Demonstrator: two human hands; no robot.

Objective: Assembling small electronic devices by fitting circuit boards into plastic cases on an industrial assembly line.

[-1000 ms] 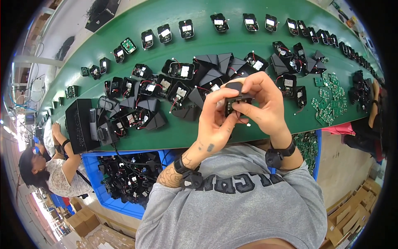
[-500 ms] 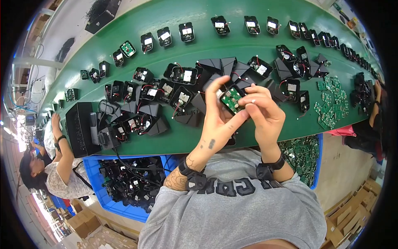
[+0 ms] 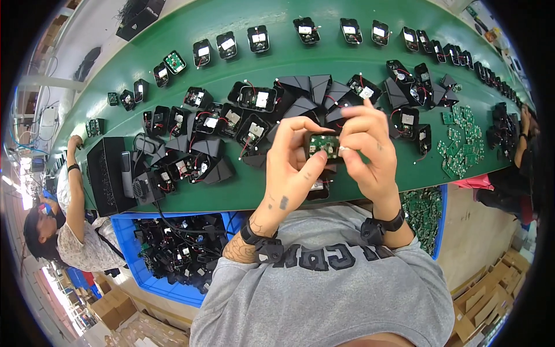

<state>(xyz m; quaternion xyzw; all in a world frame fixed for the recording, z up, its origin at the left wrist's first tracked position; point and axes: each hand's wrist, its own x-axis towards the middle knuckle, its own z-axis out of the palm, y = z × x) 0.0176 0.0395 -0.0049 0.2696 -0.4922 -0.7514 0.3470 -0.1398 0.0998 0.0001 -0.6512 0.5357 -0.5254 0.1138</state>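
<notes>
Evidently, a boxy black plastic housing fitted with a green circuit board (image 3: 322, 143) is held by the left hand (image 3: 292, 165).
The board is pressed by the left thumb; the right hand's (image 3: 370, 147) thumb and forefinger are nearly closed at its right edge, any pinch there being impossible to tell. A blue plastic bin (image 3: 173, 293) is heaped with black parts (image 3: 179, 248). On the green tabletop (image 3: 245, 188), open black housings (image 3: 259, 39) are lined up; brown cardboard boxes (image 3: 115, 306) are seen on the floor.
</notes>
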